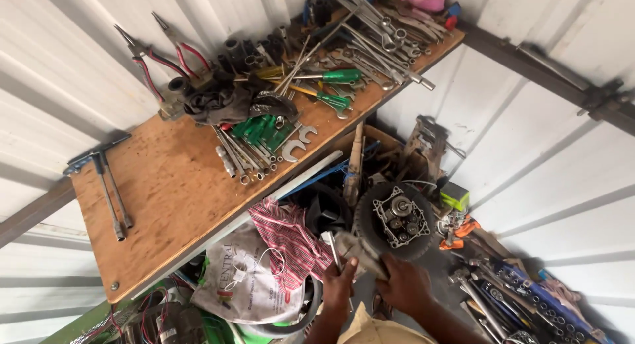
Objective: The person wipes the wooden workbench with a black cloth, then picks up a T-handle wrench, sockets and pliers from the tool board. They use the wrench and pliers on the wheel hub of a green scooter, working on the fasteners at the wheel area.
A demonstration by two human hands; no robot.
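Note:
My left hand [338,284] and my right hand [405,283] are close together at the bottom middle. Both grip a grey, dirty, elongated part [357,250] that slants up to the left. A slim metal tool [329,241] sticks up beside the left hand's fingers; whether that hand grips it too is unclear. Just above the hands lies a small black wheel [395,219] with an exposed metal gear hub in its middle. A red striped cloth [291,238] lies to the left of the hands.
A wooden shelf [165,185] along the white corrugated wall carries several wrenches [377,40], green-handled screwdrivers [331,79], red-handled pliers [159,59], a dark rag [225,102] and T-handle wrenches [109,192]. A white plastic bag [241,284] sits below it. Sockets and tools [522,298] lie bottom right.

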